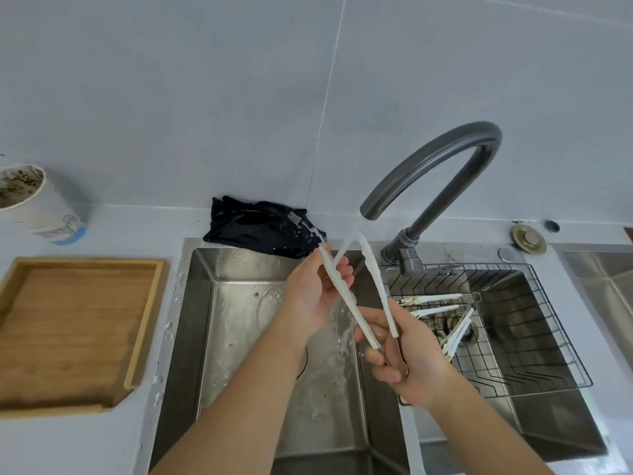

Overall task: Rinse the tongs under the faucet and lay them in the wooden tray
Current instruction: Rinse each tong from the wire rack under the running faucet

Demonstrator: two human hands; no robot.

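Observation:
White tongs (376,282) are spread in a V under the dark grey faucet (442,173), with water running over them. My right hand (407,358) grips their hinged end low over the sink. My left hand (315,293) pinches the left arm of the tongs near its tip, fingers wrapped around it. The wooden tray (20,269) lies empty on the counter at the left, well apart from both hands.
Two more white tongs (442,303) lie in a black wire basket (534,337) in the steel sink's (205,303) right half. A dark wet cloth (260,224) sits behind the sink. A dirty white cup (37,207) stands behind the tray.

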